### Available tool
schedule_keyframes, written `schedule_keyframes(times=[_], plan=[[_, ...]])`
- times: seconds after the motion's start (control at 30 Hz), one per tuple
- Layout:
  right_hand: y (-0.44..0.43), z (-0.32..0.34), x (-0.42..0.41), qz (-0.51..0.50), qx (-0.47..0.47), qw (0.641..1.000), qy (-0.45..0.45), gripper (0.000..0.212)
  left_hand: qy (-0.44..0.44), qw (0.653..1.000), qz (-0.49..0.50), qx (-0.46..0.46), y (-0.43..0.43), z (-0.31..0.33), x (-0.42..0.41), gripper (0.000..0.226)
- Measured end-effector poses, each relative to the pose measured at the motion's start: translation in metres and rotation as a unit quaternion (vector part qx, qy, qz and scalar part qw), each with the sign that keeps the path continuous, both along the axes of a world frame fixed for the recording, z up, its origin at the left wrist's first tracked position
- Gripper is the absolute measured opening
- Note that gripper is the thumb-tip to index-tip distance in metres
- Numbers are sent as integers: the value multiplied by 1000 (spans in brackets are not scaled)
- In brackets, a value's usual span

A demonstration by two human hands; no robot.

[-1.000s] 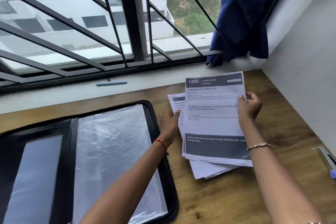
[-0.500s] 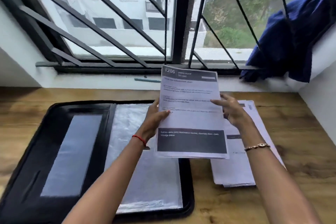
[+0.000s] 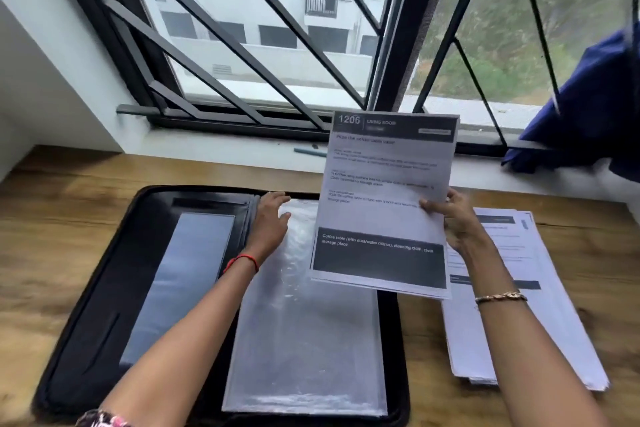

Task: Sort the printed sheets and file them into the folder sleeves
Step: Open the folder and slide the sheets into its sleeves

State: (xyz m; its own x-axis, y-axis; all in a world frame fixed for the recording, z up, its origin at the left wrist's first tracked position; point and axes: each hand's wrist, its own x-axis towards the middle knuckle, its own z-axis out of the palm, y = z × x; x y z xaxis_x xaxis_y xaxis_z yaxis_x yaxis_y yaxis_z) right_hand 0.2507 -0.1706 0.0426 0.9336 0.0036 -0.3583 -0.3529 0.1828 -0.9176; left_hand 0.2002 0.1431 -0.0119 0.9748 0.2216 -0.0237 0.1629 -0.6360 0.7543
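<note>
Pinching the printed sheet's point(image 3: 384, 184) right edge in the right hand point(image 3: 457, 222) above the open folder point(image 3: 104, 288), left hand point(image 3: 272, 218) spread at the sleeves' point(image 3: 304, 340) top-left corner.

Glossy plastic sleeves point(image 3: 304, 340), matt paper sheet point(image 3: 384, 204), wood table point(image 3: 433, 357)

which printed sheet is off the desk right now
The white printed sheet headed 1206, pinched by the right hand above the clear plastic sleeves; the other sheets lie stacked flat on the wooden desk.
</note>
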Motion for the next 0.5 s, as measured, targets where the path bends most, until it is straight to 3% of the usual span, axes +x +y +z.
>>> schedule_keyframes(times=[0.2,0.33,0.5], plan=[[-1,0,2,-10,23,999,-39,87,-32,986,-90,136,15,-11,13,33],[7,0,4,-11,45,997,-61,69,-57,981,-99,159,16,-10,19,24],[20,0,4,-15,60,995,-76,83,-74,979,-88,168,19,-9,24,9]])
